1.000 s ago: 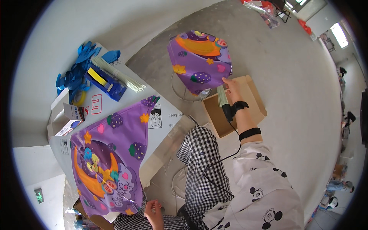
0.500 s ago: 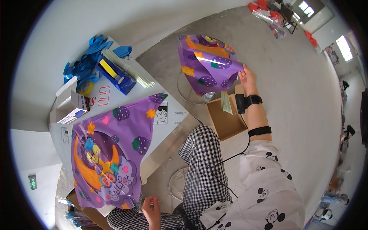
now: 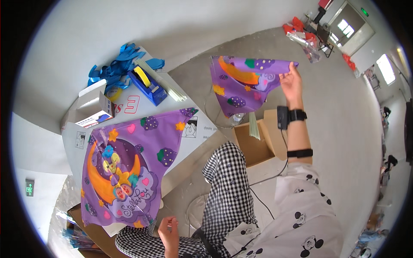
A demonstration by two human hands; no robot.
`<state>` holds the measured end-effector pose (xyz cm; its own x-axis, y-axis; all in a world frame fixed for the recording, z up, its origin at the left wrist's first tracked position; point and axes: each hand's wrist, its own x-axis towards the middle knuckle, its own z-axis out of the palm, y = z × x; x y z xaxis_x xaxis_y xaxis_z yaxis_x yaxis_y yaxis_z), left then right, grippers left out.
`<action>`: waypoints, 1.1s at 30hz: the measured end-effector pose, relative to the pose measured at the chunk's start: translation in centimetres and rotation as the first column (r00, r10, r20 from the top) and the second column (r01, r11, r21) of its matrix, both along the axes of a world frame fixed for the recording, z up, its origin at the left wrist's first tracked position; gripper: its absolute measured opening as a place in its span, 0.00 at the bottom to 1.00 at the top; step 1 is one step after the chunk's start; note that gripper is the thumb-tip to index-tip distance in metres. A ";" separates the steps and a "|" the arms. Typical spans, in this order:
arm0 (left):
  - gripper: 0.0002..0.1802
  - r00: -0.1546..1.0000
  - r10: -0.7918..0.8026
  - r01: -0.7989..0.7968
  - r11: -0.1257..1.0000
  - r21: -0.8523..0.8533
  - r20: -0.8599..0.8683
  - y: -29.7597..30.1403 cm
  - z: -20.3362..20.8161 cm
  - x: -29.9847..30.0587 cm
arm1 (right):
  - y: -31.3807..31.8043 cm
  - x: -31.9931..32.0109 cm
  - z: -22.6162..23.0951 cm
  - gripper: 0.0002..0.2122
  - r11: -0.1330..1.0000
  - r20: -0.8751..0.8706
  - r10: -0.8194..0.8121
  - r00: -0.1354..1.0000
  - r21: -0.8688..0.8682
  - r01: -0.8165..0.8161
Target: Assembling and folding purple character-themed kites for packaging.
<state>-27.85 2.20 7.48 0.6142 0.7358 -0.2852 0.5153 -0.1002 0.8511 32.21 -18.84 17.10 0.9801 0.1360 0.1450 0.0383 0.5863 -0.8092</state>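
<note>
My right hand (image 3: pixel 291 84), arm stretched forward, pinches the edge of a glossy purple plastic sheet (image 3: pixel 258 95) printed with an orange moon, stars and grapes. The sheet hangs folded over along its upper edge, out beyond the table. A second purple sheet (image 3: pixel 150 142) with the same print lies flat on the white tabletop (image 3: pixel 202 129) to the left, its near edge by my lap. My left hand (image 3: pixel 168 232) rests above my lap beside that sheet, fingers loosely curled, with nothing visible in them.
On the table's far part are a blue tape dispenser (image 3: pixel 150 88), a bundle of thin pale sticks (image 3: pixel 170 86), blue ribbons (image 3: pixel 112 66) and an open small box (image 3: pixel 95 106). An open cardboard box (image 3: pixel 254 150) stands beyond my knee, with more sticks (image 3: pixel 254 129) beside it. A cable trails from my wrist.
My right hand has risen and shifted a little right, pulling the sheet's edge; the sheet now spreads wider with its upper edge folded over. The view has tilted slightly. My left hand stays nearly put.
</note>
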 end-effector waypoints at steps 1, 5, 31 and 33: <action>0.05 1.000 0.010 -0.010 1.000 0.006 0.011 -0.2 0.5 0.0 | 0.5 -2.0 1.1 0.06 0.996 0.042 0.088 0.995 -0.007 -0.088; 0.11 0.982 0.073 -0.050 0.990 -0.133 0.173 -0.3 2.1 0.3 | 8.0 -19.0 4.4 0.13 0.841 0.089 0.410 0.908 -0.423 -0.339; 0.09 0.764 0.630 -0.466 0.689 -0.555 0.142 3.4 -2.6 -9.8 | 17.3 -54.2 -9.3 0.23 0.250 0.198 0.960 0.198 -0.925 -0.287; 0.11 0.795 0.594 -0.473 0.734 -0.487 0.125 3.7 -3.1 -9.8 | 16.8 -53.8 -9.3 0.22 0.221 0.159 0.962 0.223 -0.931 -0.290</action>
<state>-37.63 5.92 4.34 0.2491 0.8115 -0.5286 0.1325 0.5121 0.8486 -21.63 -2.05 7.81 0.0437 0.9961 0.0770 0.5919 0.0362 -0.8052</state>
